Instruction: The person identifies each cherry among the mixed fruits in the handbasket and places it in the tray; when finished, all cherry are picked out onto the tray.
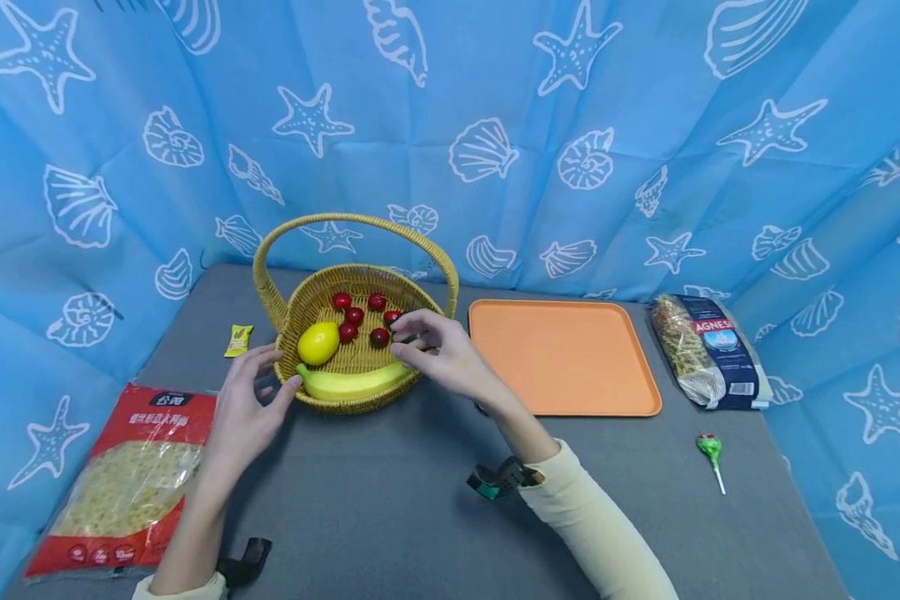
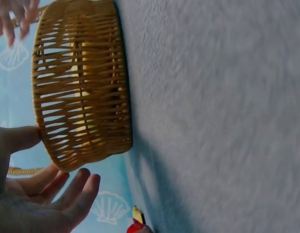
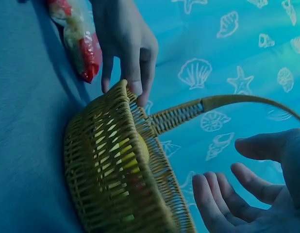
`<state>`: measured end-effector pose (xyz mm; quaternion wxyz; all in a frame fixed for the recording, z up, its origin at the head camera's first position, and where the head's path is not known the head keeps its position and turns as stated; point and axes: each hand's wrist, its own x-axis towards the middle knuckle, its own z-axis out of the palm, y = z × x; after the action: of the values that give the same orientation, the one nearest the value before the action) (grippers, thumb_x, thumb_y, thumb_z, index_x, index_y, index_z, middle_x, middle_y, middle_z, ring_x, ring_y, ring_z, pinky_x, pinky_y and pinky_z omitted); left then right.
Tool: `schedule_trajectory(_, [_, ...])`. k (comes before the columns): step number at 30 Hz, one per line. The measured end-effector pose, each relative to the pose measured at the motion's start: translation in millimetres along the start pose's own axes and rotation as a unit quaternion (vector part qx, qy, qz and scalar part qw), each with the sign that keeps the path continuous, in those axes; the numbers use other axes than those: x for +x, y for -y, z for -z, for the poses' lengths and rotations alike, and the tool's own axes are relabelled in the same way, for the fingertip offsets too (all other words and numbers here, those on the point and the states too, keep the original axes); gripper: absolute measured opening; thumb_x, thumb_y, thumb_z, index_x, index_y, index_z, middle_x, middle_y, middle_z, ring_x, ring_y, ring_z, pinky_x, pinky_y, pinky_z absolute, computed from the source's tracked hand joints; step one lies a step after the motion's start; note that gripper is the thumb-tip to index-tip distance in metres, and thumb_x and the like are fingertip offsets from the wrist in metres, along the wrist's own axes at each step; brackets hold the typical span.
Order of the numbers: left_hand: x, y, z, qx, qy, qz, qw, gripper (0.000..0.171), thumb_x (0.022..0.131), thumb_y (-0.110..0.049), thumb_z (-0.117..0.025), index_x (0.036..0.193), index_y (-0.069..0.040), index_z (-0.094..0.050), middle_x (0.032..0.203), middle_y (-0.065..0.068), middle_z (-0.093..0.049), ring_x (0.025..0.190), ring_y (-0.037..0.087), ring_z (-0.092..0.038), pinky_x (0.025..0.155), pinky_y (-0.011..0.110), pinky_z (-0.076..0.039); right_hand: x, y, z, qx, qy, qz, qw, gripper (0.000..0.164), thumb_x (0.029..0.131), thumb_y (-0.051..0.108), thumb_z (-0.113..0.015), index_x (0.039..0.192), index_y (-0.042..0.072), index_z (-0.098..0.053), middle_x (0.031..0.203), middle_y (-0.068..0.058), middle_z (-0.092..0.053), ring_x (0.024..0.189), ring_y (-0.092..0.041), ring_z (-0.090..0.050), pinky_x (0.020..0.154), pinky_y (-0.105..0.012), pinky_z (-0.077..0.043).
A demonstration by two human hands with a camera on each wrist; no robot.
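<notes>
A woven basket [image 1: 354, 403] with a tall arched handle stands on the grey table. Inside lie a yellow lemon [image 1: 318, 343], a banana [image 1: 356, 383] along the near side and several dark red cherries [image 1: 354, 316]. At the basket's left end, my left hand [image 1: 249, 408] touches the rim with thumb and fingertips, its fingers loosely bent and spread apart. My right hand [image 1: 444, 354] hovers over the basket's right side, fingers slightly curved; in the right wrist view nothing is between its thumb and fingers [image 3: 223, 194]. It partly hides the right rim and a cherry.
An orange tray [image 1: 562, 358] lies right of the basket. Beyond it are a bag of AGNESI pasta [image 1: 708, 350] and a green lollipop [image 1: 709, 450]. A red pasta bag [image 1: 131, 467] lies at left, near a small yellow wrapped packet [image 1: 238, 340]. A blue shell-patterned curtain [image 1: 435, 125] surrounds the table.
</notes>
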<state>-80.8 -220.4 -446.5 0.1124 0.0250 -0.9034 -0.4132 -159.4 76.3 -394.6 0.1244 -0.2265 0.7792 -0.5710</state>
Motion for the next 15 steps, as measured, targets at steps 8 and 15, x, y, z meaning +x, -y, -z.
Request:
schedule_trajectory(8, [-0.9,-1.7,-1.2,-0.038,0.006,0.047,0.9982,0.053,0.106,-0.022,-0.072,0.151,-0.001,-0.056,0.166,0.021,-0.045,0.135,0.045,-0.060,0.105,0.064,-0.059,55,-5,-29,0.029,0.030,-0.077,0.996,0.036,0.108,0.021,-0.067,0.137,-0.001,-0.066,0.128,-0.025,-0.072,0.110,-0.040,-0.076,0.103,-0.054,-0.065])
schedule_trajectory(15, [-0.2,-1.9,-1.2,-0.052,0.010,0.064,0.9966,0.055,0.106,-0.025,-0.071,0.154,-0.003,-0.055,0.168,0.020,-0.044,0.137,0.046,-0.058,0.106,0.064,-0.059,85,-9,-50,0.058,0.041,-0.127,0.989,0.041,0.110,0.013,-0.061,0.146,-0.006,-0.058,0.143,-0.025,-0.063,0.124,-0.045,-0.073,0.111,-0.055,-0.060])
